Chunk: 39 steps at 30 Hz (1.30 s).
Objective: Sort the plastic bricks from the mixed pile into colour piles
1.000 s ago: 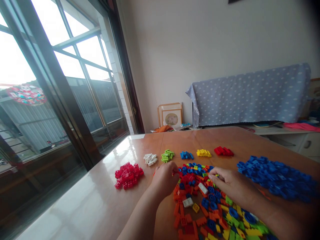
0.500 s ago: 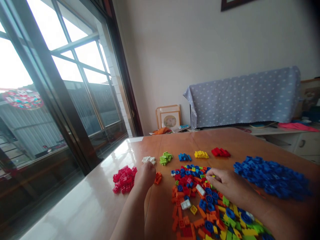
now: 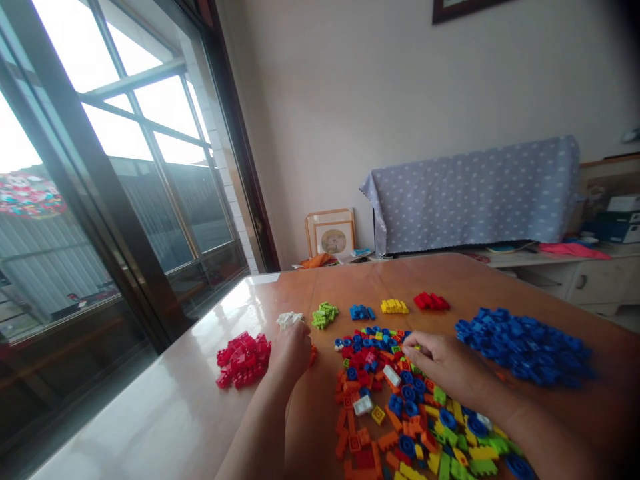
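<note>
My left hand (image 3: 290,351) is closed, fingers turned down and mostly hidden. It is just in front of a small pile of white bricks (image 3: 289,320) and partly covers a few orange bricks (image 3: 313,355). Left of it lies a heap of pinkish-red bricks (image 3: 244,360). At the far right part of a large mixed spread of toy building bricks (image 3: 385,383), my right hand (image 3: 434,355) has thumb and fingers pinched together. Whatever either hand holds cannot be made out.
Behind the spread lie small groups of green bricks (image 3: 325,315), blue bricks (image 3: 361,312), yellow bricks (image 3: 395,306) and red bricks (image 3: 431,301). A big heap of blue bricks (image 3: 523,347) lies on the right of the brown table (image 3: 305,440). Glass doors stand to the left.
The view has shifted a little, so things sit further left. My left hand has drawn slightly toward me and covers more of the orange bricks. My right hand stays at the spread, still pinched.
</note>
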Each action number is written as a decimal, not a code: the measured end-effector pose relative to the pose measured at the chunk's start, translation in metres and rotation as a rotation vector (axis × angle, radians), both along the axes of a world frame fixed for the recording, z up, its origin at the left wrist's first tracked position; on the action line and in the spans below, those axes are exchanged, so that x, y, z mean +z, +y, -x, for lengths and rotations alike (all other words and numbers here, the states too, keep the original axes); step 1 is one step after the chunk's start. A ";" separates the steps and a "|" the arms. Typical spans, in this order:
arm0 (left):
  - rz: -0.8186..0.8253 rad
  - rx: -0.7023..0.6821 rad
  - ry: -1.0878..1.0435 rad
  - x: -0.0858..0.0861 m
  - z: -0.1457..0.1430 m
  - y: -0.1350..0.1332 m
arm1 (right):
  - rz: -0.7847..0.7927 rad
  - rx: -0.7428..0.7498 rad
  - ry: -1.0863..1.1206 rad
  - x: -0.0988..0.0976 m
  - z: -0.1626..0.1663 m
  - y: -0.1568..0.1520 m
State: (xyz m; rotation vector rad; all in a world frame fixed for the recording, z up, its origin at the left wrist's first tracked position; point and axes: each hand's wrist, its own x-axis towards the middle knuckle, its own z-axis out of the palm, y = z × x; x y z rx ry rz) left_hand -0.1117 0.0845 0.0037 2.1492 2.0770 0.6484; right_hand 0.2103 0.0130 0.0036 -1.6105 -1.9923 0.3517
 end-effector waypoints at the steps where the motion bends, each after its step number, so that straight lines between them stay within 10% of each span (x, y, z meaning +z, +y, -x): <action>1: -0.032 -0.049 0.003 0.001 -0.005 -0.002 | 0.002 -0.002 -0.002 -0.001 0.000 0.000; 16: 0.210 -0.358 0.061 0.016 -0.055 -0.046 | 0.007 0.060 -0.010 -0.005 0.012 -0.004; 39: 0.056 -0.490 -0.134 0.001 -0.082 -0.045 | 0.049 0.085 0.007 -0.003 0.017 -0.006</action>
